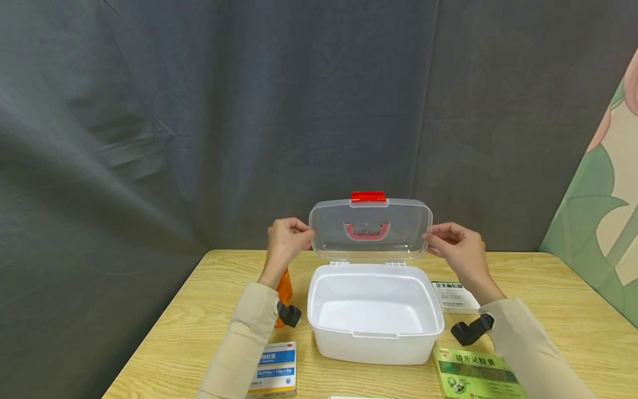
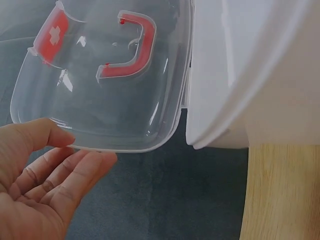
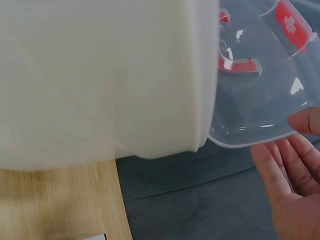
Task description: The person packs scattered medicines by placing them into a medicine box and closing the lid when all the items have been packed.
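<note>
A white plastic medicine box (image 1: 374, 346) stands with its clear lid (image 1: 324, 221) raised upright on the rear hinges. The lid carries a red latch (image 1: 368, 197) with a white cross and a red handle (image 1: 367, 236). At the lid's left edge my left hand (image 1: 289, 244) pinches the rim between thumb and fingers. My right hand (image 1: 461, 249) holds the opposite edge, its thumb (image 3: 305, 121) on one side of the rim and its fingers on the other. The inside of the box shows bare white walls.
Left of the box are an orange pack (image 1: 285, 291), partly behind the left wrist, and a blue-and-white medicine carton (image 1: 276, 371). To the right lie a white carton (image 1: 453, 299) and a green carton (image 1: 473, 371). A dark curtain (image 1: 319, 111) hangs behind the wooden table (image 1: 174, 343).
</note>
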A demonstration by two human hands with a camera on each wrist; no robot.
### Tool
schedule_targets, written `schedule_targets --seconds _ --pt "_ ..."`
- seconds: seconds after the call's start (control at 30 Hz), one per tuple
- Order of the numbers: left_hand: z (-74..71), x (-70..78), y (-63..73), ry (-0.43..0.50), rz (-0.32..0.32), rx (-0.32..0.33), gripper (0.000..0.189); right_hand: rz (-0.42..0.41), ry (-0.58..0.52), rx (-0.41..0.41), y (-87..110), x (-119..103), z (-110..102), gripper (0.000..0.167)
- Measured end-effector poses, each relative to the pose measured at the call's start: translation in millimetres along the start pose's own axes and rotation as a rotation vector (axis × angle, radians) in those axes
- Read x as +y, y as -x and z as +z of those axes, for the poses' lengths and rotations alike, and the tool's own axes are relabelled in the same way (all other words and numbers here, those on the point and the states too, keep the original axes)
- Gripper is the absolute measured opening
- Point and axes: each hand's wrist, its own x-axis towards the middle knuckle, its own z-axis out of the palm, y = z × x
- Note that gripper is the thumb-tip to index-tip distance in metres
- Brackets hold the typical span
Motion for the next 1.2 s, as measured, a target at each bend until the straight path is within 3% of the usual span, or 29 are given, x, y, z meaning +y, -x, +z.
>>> schedule_targets --seconds 0.33,1.2 --pt "0.6 -2.2 -1.8 0.052 0.019 -0.005 0.011 0.017 -0.025 -0.024 -4.7 4.6 -1.6 0.034" --pt "7.5 -5.9 -7.7 0.063 0.010 0.013 0.014 0.069 0.074 -0.013 -6.6 6.5 -0.6 0.041"
